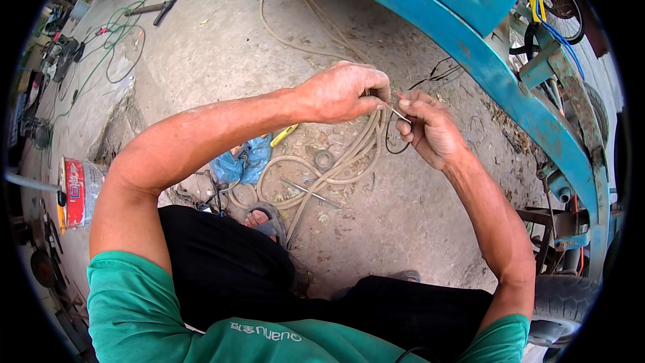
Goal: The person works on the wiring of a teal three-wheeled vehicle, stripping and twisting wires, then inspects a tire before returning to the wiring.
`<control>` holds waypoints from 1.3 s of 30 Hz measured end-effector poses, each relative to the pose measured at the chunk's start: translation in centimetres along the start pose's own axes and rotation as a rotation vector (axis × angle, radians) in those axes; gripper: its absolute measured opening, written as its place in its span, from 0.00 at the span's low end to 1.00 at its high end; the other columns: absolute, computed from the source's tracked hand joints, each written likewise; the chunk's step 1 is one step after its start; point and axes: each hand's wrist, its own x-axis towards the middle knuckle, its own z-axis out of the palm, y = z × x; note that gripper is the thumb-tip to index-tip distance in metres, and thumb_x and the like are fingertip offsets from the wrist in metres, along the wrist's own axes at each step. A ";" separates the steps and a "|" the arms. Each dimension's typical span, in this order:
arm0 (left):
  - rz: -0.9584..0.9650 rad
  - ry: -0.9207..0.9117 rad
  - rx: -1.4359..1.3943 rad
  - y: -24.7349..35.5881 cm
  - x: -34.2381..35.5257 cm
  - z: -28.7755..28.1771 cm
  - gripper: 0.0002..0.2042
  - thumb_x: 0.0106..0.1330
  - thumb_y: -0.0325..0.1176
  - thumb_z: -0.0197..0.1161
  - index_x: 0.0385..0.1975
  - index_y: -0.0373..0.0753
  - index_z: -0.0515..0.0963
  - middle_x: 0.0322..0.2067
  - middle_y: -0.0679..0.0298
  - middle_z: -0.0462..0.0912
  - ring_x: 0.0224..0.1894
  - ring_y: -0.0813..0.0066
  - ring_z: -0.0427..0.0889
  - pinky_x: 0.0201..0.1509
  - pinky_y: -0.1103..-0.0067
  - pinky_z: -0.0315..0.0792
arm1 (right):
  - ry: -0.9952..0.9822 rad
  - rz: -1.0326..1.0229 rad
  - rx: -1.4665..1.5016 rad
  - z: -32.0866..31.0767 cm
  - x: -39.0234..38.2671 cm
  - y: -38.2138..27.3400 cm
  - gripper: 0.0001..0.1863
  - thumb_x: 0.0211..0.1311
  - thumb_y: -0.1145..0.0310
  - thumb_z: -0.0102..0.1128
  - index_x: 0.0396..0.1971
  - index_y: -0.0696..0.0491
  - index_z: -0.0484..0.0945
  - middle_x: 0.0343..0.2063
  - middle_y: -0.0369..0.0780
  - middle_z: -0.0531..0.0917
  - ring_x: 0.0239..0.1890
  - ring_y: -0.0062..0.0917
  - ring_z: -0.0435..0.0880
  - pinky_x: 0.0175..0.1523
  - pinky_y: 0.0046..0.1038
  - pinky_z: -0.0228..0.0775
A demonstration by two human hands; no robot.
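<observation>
Foremost, a green short-sleeved shirt (289, 343) carries white printed lettering across its chest, above black cloth trousers (222, 249) and a grey open-toed sandal (272, 223) planted on the concrete. Both bare forearms reach out from the lower edge, the left elbow bent wide and the forearm sweeping inward, the right rising more steeply, so that the hands meet just right of centre. There, a slender silvery rod-like piece with reddish ends (399, 114) sits between them: the left hand (342, 94), knuckles up, pinches one end between thumb and forefinger, while the right hand (433, 128), fingers curled, grips the other with thumb and fingertips. Below lie looping coils of beige hose (361, 146), a thin metal rod (329, 202), a small grey ring (324, 159), a crumpled blue plastic bag (252, 161) and a yellow-handled tool (285, 135). Off to the left stands a tub with a red printed label band (74, 191), its text too small to read surely. Open concrete (215, 47) stretches beyond the left forearm toward a wooden-handled hammer (169, 5); on the right, the curved edge of a teal metal vehicle body (437, 0) bounds the room beside the right hand.
</observation>
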 end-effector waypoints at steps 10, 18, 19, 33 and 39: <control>-0.079 0.011 -0.063 0.8 0.2 -0.2 0.19 0.59 0.24 0.62 0.51 0.41 0.76 0.37 0.61 0.83 0.38 0.67 0.83 0.41 0.71 0.78 | -0.076 0.133 -0.087 -0.4 0.1 0.4 0.10 0.62 0.68 0.66 0.38 0.54 0.75 0.26 0.29 0.74 0.22 0.11 0.69 0.24 0.15 0.54; -0.014 0.043 -0.052 0.3 0.4 -0.2 0.20 0.57 0.24 0.61 0.52 0.39 0.75 0.36 0.59 0.84 0.37 0.65 0.84 0.41 0.70 0.77 | -0.089 0.143 -0.288 -0.6 0.2 0.4 0.09 0.64 0.63 0.66 0.33 0.53 0.78 0.22 0.28 0.73 0.22 0.10 0.68 0.24 0.17 0.56; -0.023 0.046 -0.075 0.3 0.4 -0.2 0.20 0.56 0.24 0.59 0.51 0.37 0.76 0.35 0.58 0.84 0.37 0.62 0.84 0.42 0.68 0.77 | -0.078 0.112 -0.310 -0.6 0.2 0.6 0.10 0.64 0.62 0.66 0.32 0.53 0.78 0.22 0.28 0.74 0.22 0.10 0.68 0.24 0.18 0.56; -0.060 0.083 0.088 -0.8 -4.1 -2.8 0.19 0.63 0.27 0.62 0.55 0.43 0.76 0.46 0.56 0.80 0.39 0.70 0.83 0.44 0.74 0.80 | -0.031 0.003 -0.245 -1.9 0.6 2.4 0.15 0.70 0.59 0.60 0.27 0.52 0.73 0.22 0.31 0.72 0.21 0.14 0.69 0.24 0.18 0.55; -0.278 -0.160 0.040 -9.1 -12.3 8.2 0.10 0.61 0.28 0.62 0.43 0.41 0.81 0.44 0.55 0.79 0.48 0.55 0.80 0.53 0.66 0.75 | 0.061 0.009 -0.300 -1.8 0.2 3.5 0.16 0.71 0.58 0.59 0.25 0.52 0.74 0.20 0.31 0.74 0.20 0.14 0.71 0.24 0.19 0.58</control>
